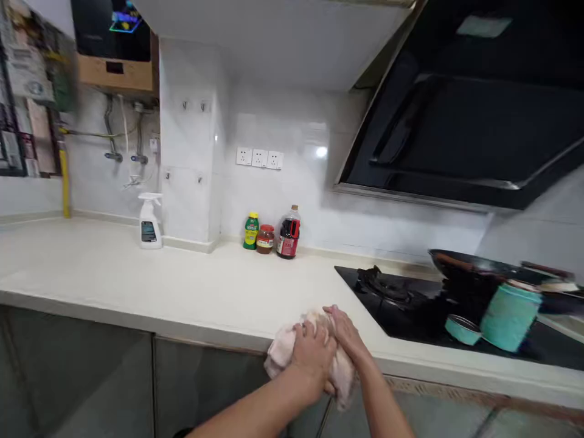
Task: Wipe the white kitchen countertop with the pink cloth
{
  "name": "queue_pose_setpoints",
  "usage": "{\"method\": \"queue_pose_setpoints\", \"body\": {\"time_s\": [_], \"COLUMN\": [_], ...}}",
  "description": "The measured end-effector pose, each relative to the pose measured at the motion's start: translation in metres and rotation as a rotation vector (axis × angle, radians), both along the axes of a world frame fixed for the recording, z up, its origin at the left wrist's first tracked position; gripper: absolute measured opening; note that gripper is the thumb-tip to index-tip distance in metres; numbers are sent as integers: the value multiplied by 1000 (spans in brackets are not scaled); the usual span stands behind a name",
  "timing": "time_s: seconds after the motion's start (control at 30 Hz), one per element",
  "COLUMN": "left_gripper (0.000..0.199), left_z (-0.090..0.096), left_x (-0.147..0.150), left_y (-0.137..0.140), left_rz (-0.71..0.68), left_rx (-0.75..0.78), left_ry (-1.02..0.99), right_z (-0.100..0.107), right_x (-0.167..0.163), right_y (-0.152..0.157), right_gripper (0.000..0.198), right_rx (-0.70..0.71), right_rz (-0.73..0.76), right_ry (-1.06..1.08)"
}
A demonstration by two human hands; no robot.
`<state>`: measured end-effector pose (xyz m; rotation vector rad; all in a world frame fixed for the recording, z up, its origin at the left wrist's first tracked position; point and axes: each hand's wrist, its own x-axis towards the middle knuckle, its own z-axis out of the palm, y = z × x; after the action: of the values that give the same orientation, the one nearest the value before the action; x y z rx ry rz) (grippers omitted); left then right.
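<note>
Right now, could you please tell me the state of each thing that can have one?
Cloth, bunched, held by left hand and right hand
Spray bottle, upright
Green bottle, upright, yellow cap on
Jar, red lid on
Dark-liquid bottle, upright, capped, partly filled
Wall sockets, nothing plugged in
Left burner, no flame visible
Turquoise canister, standing

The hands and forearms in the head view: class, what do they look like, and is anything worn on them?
The left hand and right hand look bare, without gloves. The left forearm and right forearm show no sleeves, watch or bracelet. Rings are too unclear to judge.
</note>
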<state>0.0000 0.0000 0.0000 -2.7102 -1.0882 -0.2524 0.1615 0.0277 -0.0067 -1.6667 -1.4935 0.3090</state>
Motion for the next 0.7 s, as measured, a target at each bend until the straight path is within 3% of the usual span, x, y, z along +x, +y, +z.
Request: {"method": "queue_pose_setpoints", "body": {"time_s": [0.1,0.2,0.37,0.6,0.7], "left_gripper": [76,58,75,96,104], "left_z": [5,9,13,27,36], "left_x": [-6,-25,-69,-164,-198], "left_y": [-1,-1,7,28,38], "left_rz": [-70,-155,-164,129,217], "left_rx": [72,128,97,-27,-74], "left_ry": [-72,-110,-74,-70,-74], "right_z": [-2,-4,-6,3,11], "right_x": [5,2,-8,13,-2], "right_y": [-2,-5,-8,-18,-23], "right_gripper": [79,71,62,64,60], "right_rx": [-1,13,50,137,218], "right_rz": [-1,16,91,114,72], "right_ry": [-50,-121,-201,-126,-96]}}
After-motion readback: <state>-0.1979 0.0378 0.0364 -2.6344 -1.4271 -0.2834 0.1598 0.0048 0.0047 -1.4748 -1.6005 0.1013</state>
